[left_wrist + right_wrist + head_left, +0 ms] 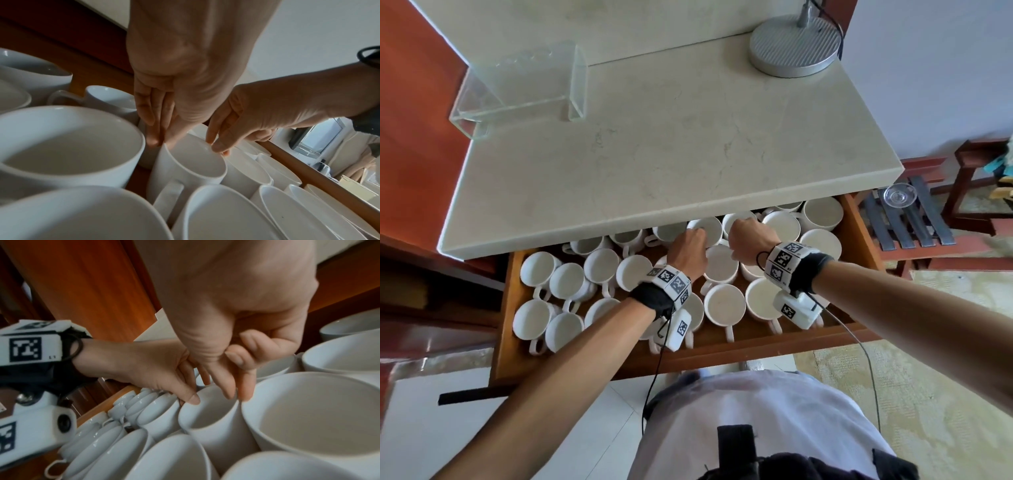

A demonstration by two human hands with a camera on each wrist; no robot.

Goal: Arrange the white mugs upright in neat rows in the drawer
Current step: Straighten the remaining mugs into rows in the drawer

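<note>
- A pale stone bench (640, 144) juts out over a pulled-out wooden drawer (858, 226); the drawer is the landmark for all that follows.
- On the bench above the drawer stand a clear plastic stand (524, 82), toward its left end, and a round metal lamp base (794, 48), toward its right end.
- To the right of the drawer, a slatted rack (907, 222) carries a small glass dish (898, 195).
- White mugs (724, 305) fill the drawer, upright with mouths up, packed close and touching; handles at the front row point toward the drawer's front wall.
- One mug (197, 162) near the drawer's back middle, partly under the bench edge, sits between both hands.
- The left hand (687, 251) reaches down at that mug's left side; its fingers (152, 129) are held straight and together, tips touching the rim and wall.
- The right hand (748, 240) comes in from the mug's right; its thumb and forefinger pinch the rim, the other fingers (249, 344) curled into the palm.
- Both wrists wear bands with black-and-white square markers.
</note>
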